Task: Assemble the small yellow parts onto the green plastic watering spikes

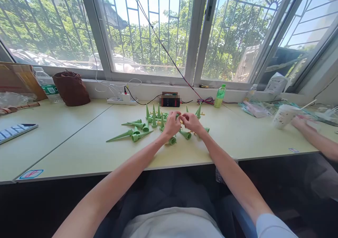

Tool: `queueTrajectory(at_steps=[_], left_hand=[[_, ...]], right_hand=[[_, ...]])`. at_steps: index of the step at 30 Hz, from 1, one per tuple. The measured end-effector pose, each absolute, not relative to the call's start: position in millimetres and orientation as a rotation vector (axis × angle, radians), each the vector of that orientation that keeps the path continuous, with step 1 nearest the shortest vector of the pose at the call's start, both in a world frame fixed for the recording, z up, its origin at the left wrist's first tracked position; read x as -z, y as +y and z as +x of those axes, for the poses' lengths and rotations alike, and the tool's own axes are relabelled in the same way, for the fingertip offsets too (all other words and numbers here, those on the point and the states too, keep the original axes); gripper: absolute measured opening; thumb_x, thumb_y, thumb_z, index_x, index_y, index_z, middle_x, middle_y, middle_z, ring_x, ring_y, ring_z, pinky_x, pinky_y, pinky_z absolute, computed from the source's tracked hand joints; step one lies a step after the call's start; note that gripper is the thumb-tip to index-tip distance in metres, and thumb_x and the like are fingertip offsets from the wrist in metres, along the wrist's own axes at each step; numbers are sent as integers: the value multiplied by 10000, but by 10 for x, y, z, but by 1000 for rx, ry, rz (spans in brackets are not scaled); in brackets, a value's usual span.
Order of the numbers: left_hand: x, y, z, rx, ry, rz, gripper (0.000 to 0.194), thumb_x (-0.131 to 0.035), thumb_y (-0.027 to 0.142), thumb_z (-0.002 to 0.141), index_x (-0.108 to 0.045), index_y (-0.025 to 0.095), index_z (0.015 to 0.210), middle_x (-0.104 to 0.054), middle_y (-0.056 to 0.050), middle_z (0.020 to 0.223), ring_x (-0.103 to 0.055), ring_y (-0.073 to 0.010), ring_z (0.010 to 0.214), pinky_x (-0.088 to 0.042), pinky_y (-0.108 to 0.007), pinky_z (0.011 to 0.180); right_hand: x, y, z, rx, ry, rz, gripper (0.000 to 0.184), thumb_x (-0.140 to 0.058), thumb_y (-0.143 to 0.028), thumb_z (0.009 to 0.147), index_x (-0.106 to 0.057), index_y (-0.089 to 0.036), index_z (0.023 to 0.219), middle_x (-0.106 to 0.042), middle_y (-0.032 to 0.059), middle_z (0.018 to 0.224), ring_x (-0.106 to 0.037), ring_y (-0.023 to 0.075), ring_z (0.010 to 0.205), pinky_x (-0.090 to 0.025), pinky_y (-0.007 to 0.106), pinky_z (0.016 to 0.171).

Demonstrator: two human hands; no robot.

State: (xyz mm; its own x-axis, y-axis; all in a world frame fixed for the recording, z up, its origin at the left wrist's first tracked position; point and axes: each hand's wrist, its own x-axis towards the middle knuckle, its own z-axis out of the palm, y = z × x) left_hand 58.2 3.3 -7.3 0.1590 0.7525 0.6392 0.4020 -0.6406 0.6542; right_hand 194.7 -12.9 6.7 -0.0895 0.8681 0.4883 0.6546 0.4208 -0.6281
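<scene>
- Left hand (173, 123) and right hand (192, 122) meet among green cones (154, 120), left of the bottle (220, 96) and nearer the viewer; each grip curls inward, but I cannot tell whether it pinches anything.
- Some cones stand upright; others lie loose on the desk (87, 153). Which are finished is unclear.
- Right of the bottle: plastic bags (255, 108), a cup (283, 118), another person's hand (301, 124).
- Only cones crowd the hands.

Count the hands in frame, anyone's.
3. Wearer's left hand and right hand, close together among the green cones; another person's hand at far right, by the white cup. Others may be hidden.
</scene>
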Motion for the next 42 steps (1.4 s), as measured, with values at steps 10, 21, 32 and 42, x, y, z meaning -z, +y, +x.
queueTrajectory(at_steps=[10, 21, 32, 42], left_hand=[[104, 73, 576, -1466, 1119, 2153, 220, -450, 96, 856, -608, 178, 985, -577, -97, 1032, -601, -191, 922, -512, -358, 859], [106, 89, 569, -1463, 1109, 2102, 211, -465, 112, 851, -618, 181, 978, -594, -92, 1039, -612, -192, 930, -511, -371, 885], [58, 48, 580, -1486, 1113, 2023, 193, -515, 106, 816, -612, 173, 969, -598, -93, 1036, -607, -158, 807, -531, -333, 780], [77, 54, 578, -1488, 1120, 2082, 174, -600, 176, 790, -596, 177, 964, -595, -78, 1013, -585, -144, 786, -513, -307, 738]], right_hand=[[-42, -111, 1959, -384, -1823, -1252, 186, -504, -284, 844, -639, -160, 811, -590, -5, 554, -523, 121, 527, -403, 230, 570], [-41, -124, 1944, -361, -1819, -1233, 183, -482, -257, 841, -634, -159, 813, -598, -1, 568, -525, 121, 532, -410, 232, 576], [-30, -106, 1931, -457, -1754, -1226, 179, -497, -328, 871, -596, -179, 869, -606, -12, 575, -542, 115, 493, -430, 222, 537], [5, -58, 1971, -580, -1691, -1188, 244, -487, -398, 890, -525, -192, 764, -581, -12, 550, -520, 109, 419, -417, 220, 449]])
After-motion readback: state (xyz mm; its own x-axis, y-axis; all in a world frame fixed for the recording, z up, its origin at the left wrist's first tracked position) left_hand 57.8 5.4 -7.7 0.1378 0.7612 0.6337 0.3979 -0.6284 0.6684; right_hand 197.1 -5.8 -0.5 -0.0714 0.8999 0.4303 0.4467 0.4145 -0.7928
